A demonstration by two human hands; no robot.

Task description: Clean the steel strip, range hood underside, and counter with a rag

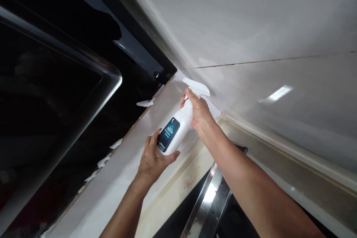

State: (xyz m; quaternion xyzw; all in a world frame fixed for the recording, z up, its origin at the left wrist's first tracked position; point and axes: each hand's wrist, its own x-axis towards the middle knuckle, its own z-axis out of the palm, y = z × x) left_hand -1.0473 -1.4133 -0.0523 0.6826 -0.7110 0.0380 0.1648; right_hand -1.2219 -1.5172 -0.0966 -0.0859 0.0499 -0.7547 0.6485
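I hold a white spray bottle [178,128] with a dark blue label up against a pale tiled wall [251,26]. My left hand [152,158] is wrapped round the bottle's base. My right hand [198,111] grips the neck, with fingers curled at the white trigger head [196,86]. The nozzle points up and left toward the seam between the wall and a glossy black range hood panel [69,93]. Several blobs of white foam [145,103] sit along that seam.
The black hood with a chrome curved trim [111,78] fills the left. A cream ledge [279,145] runs below the tiles on the right. A steel strip and dark cooktop [212,200] lie at the bottom centre.
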